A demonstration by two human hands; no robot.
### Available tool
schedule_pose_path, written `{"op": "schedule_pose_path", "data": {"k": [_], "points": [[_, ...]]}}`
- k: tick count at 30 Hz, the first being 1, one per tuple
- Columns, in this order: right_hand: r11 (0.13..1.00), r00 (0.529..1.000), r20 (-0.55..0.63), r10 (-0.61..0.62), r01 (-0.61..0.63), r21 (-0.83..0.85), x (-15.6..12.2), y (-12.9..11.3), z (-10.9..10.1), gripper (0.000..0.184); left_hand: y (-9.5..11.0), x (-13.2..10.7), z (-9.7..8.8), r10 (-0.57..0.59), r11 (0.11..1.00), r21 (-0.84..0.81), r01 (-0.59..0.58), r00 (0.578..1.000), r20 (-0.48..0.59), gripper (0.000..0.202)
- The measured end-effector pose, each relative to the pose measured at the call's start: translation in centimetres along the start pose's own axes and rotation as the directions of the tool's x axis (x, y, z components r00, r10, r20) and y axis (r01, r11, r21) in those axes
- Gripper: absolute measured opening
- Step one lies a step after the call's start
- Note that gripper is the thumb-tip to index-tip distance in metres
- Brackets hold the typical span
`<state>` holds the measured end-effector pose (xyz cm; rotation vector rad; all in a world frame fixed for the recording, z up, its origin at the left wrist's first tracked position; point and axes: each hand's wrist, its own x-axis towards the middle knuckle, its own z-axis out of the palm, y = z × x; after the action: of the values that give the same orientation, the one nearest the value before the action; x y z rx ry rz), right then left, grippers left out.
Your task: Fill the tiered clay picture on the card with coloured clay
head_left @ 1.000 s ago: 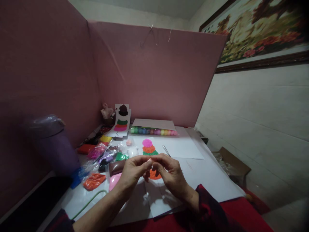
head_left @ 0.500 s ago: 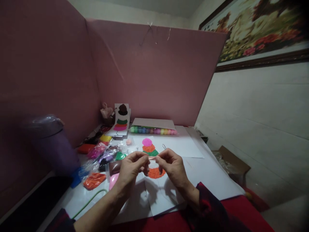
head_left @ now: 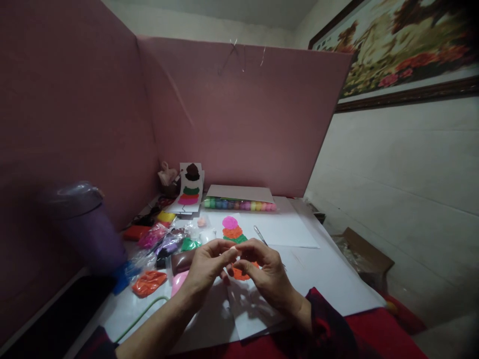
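Orange clay [head_left: 238, 273] half hidden, right hand [head_left: 266, 271] overlapping

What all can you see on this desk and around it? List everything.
table: one, white-covered, centre
partition boards: two, pink, behind it
framed picture: one, floral, wall upper right
lidded container: one, purple, left edge
clay packets: several, mixed colours, table's left side
clay design: one, pink, orange, green, table's middle
sample card: one, white, propped at back
pot row: one, pastel, table's back
metal tool: one, silver, right of design
cardboard box: one, brown, floor right
left hand: one, fingers pinch a pale piece
right hand: one, fingertips meet the left's, grip unclear
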<state>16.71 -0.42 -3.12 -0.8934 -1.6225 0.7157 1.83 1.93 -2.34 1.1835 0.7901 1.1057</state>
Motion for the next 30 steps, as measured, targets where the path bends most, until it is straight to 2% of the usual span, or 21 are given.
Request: {"op": "schedule_pose_path", "data": {"k": [4,6,9,12,16,17,18,19,20,21,22,23,24,25,26,27,28,29,30], "points": [[0.979,0.994,0.007,-0.107,0.106,-0.174,-0.1,0.0,-0.2,0.011,0.2,-0.3,0.3,0.018,1.000,0.013,-0.018,0.999,0.031,0.027],[0.973,0.993,0.026,-0.118,0.121,-0.197,-0.1,0.1,-0.2,0.005,0.3,-0.5,0.5,0.012,0.999,0.031,-0.013,0.999,0.033,0.030],[0.998,1.000,0.003,-0.005,0.005,-0.063,0.1,0.3,-0.2,0.011,0.6,-0.4,0.6,0.049,0.998,0.050,-0.048,0.999,-0.005,0.032],[0.984,0.991,-0.004,0.133,-0.131,0.117,0.3,0.4,-0.1,0.019,0.3,-0.1,0.3,0.095,0.994,0.058,-0.092,0.994,-0.045,0.031],[0.975,0.991,-0.006,0.133,-0.130,0.181,0.4,0.3,0.0,0.019,-0.2,0.1,-0.1,0.079,0.982,0.171,-0.079,0.997,0.005,0.034],[0.974,0.992,-0.004,0.127,-0.124,0.188,0.4,0.3,0.0,0.020,0.1,-0.1,-0.2,0.119,0.965,0.234,-0.114,0.993,-0.010,0.033],[0.973,0.992,-0.006,0.126,-0.122,0.195,0.4,0.3,0.0,0.020,0.7,-0.3,-0.5,0.206,0.930,0.321,-0.178,0.977,-0.055,0.034],[0.972,0.992,-0.010,0.128,-0.124,0.201,0.5,0.4,0.0,0.021,1.7,-0.7,-0.9,0.344,0.857,0.440,-0.266,0.933,-0.107,0.037],[0.970,0.991,-0.016,0.134,-0.128,0.204,0.5,0.4,0.0,0.022,3.0,-1.1,-1.5,0.496,0.749,0.572,-0.335,0.855,-0.149,0.035],[0.969,0.990,-0.024,0.141,-0.133,0.207,0.5,0.5,0.0,0.023,4.6,-1.6,-2.4,0.655,0.604,0.704,-0.374,0.736,-0.172,0.029],[0.968,0.989,-0.034,0.144,-0.134,0.211,0.5,0.5,-0.1,0.023,6.4,-2.0,-3.4,0.800,0.428,0.831,-0.356,0.577,-0.164,0.025],[0.968,0.989,-0.042,0.144,-0.132,0.214,0.5,0.5,-0.1,0.023,8.2,-2.3,-4.6,0.903,0.259,0.930,-0.261,0.406,-0.137,0.025],[0.968,0.989,-0.048,0.143,-0.129,0.217,0.5,0.5,-0.1,0.023,9.9,-2.6,-6.0,0.956,0.141,0.983,-0.117,0.276,-0.104,0.031],[0.967,0.989,-0.050,0.142,-0.128,0.219,0.5,0.4,0.0,0.023,11.3,-2.7,-7.4,0.978,0.079,0.997,0.027,0.190,-0.083,0.040],[0.967,0.988,-0.051,0.145,-0.131,0.221,0.4,0.3,0.0,0.023,12.5,-2.6,-8.8,0.985,0.050,0.988,0.148,0.153,-0.073,0.050],[0.966,0.988,-0.047,0.150,-0.136,0.220,0.4,0.1,0.0,0.023,13.3,-2.5,-10.1,0.983,0.053,0.970,0.237,0.159,-0.092,0.060],[0.966,0.987,-0.043,0.156,-0.143,0.217,0.3,-0.1,0.1,0.023,13.8,-2.3,-11.3,0.972,0.075,0.950,0.304,0.191,-0.138,0.070],[0.966,0.986,-0.042,0.163,-0.151,0.212,0.3,-0.3,0.1,0.023,14.0,-2.1,-12.3,0.954,0.087,0.936,0.342,0.242,-0.178,0.077],[0.966,0.985,-0.041,0.169,-0.157,0.205,0.2,-0.5,0.1,0.023,14.0,-1.9,-13.2,0.942,0.103,0.926,0.364,0.264,-0.208,0.079]]}}
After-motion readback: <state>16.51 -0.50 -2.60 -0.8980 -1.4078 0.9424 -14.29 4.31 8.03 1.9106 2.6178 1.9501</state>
